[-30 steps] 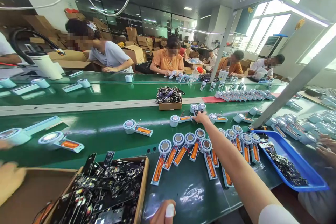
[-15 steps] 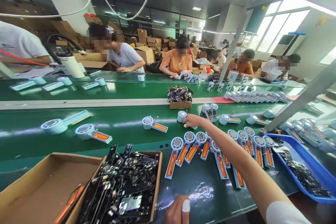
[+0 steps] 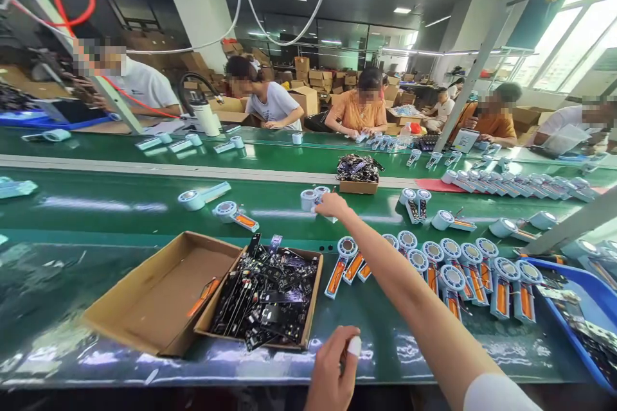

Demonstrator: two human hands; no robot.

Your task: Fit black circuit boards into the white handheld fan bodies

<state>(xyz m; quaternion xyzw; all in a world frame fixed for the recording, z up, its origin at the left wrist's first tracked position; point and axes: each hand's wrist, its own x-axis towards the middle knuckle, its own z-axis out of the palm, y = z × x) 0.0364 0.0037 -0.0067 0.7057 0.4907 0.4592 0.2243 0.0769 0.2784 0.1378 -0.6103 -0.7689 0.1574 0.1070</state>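
My right hand reaches over the green belt, its fingers closed on a light-blue round fan unit. Close against its left side stands another blue fan unit. Near the front edge, my left hand is curled, with a white cover on one fingertip; whether it holds anything small is hidden. Ahead and to its left is a cardboard box of black circuit boards. Several fan units with orange cells in their handles lie in a cluster to the right, partly behind my right forearm.
An open carton with an orange cell stands at the left. A blue tray of boards is at the right. Beyond the belt's divider are a box of parts, more fan units and several people working. A slanted metal post rises at the right.
The view has swung left and back. My right hand has moved left along the belt with the fan unit, bringing it beside another one. My left hand has risen further into view.
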